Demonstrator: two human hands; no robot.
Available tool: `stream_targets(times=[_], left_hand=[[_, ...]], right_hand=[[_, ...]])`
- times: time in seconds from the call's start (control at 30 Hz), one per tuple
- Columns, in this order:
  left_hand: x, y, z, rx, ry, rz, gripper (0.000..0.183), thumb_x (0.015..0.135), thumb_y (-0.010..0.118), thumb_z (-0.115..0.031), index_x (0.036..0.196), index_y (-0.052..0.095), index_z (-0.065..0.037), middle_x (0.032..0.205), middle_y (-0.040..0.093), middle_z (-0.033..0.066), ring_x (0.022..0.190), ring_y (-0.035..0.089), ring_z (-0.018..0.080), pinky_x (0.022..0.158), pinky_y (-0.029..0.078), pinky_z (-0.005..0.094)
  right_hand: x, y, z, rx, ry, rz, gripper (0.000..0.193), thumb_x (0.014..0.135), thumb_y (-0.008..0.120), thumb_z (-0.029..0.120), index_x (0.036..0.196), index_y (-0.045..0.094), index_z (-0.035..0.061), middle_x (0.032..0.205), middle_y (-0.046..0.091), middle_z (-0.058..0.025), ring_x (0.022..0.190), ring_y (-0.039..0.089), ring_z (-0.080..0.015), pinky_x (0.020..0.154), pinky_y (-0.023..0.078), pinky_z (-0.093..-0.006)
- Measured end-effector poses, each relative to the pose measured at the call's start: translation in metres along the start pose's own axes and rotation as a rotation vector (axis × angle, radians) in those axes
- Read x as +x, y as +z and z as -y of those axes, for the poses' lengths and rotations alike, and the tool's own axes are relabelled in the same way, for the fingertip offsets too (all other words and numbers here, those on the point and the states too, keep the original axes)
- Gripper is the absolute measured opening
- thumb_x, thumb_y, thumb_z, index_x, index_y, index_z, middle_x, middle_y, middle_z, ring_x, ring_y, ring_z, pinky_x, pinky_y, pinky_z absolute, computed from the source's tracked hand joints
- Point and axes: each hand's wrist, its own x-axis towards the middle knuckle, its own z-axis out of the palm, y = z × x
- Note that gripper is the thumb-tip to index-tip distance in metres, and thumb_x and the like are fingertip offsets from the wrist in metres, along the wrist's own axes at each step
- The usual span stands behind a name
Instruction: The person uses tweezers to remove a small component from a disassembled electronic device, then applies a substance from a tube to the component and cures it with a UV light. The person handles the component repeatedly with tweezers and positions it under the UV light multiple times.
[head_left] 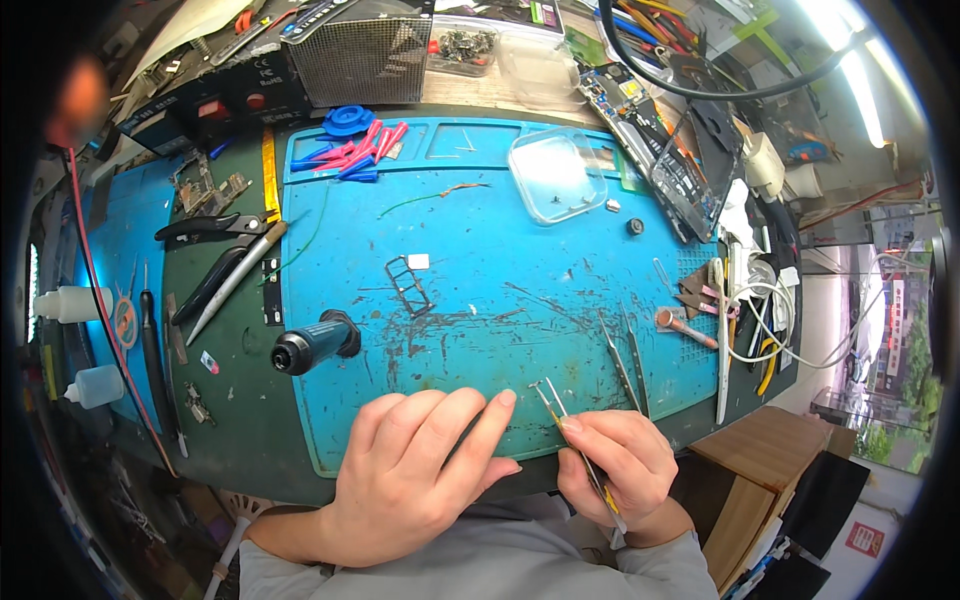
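Near the front edge of the blue work mat (460, 345), my right hand (628, 462) pinches a pair of tweezers (553, 404), its tips pointing up and away from me. A tiny bit shows at the tips, too small to make out. Close by on the left, my left hand (415, 470) hovers with fingers bent loosely and the index finger stretched toward the tips; it holds nothing I can see. Dark slim tweezers (627, 365) lie on the mat beyond my right hand. A thin black frame (409, 288) and a small white square (418, 262) lie farther off.
A dark blue cylindrical tool (318, 343) stands at the mat's left. Pliers (212, 227) lie beyond it. At the back are pink and blue pieces (355, 155) and a clear plastic box (556, 180). A brush (685, 327) and white cable (765, 335) lie on the right.
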Motion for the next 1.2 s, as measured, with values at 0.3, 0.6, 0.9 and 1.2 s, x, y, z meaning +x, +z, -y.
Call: stream_targets(times=[0.3,0.6,0.9,1.2], left_hand=[[-0.0011,0.0001,0.0001,-0.006,-0.001,0.008,0.057,0.087,0.082,-0.038,0.133,0.073,-0.005,0.121,0.063,0.0064,0.106,0.058,0.0262,0.09,0.046,0.0434],[-0.0013,-0.0003,0.0004,0.003,0.005,0.011,0.057,0.088,0.082,-0.039,0.133,0.073,-0.005,0.121,0.063,0.0065,0.106,0.058,0.0264,0.091,0.046,0.0435],[-0.0017,0.0001,0.0006,-0.002,0.003,0.012,0.057,0.088,0.082,-0.038,0.133,0.073,-0.005,0.121,0.063,0.0069,0.107,0.058,0.0268,0.091,0.046,0.044],[-0.0013,-0.0006,0.0001,-0.004,0.001,0.01,0.056,0.088,0.082,-0.037,0.133,0.073,-0.004,0.121,0.063,0.0072,0.107,0.058,0.0272,0.091,0.047,0.0442]], right_hand=[[-0.0014,0.0005,-0.0001,-0.004,0.008,0.002,0.041,0.074,0.082,-0.005,0.115,0.079,-0.0001,0.1,0.078,-0.0116,0.078,0.075,-0.024,0.067,0.059,-0.0316],[-0.0015,0.0,0.0007,-0.008,0.014,0.007,0.041,0.074,0.082,-0.005,0.114,0.08,0.0002,0.1,0.078,-0.0114,0.079,0.075,-0.024,0.068,0.06,-0.0319],[-0.0011,0.0003,0.0,-0.001,0.004,0.003,0.041,0.074,0.083,-0.004,0.115,0.079,-0.0001,0.099,0.077,-0.0115,0.077,0.075,-0.0238,0.065,0.059,-0.0315],[-0.002,0.0012,-0.0006,-0.007,-0.001,-0.005,0.041,0.074,0.082,-0.004,0.115,0.079,-0.0004,0.1,0.077,-0.0114,0.077,0.074,-0.0239,0.065,0.059,-0.031]])
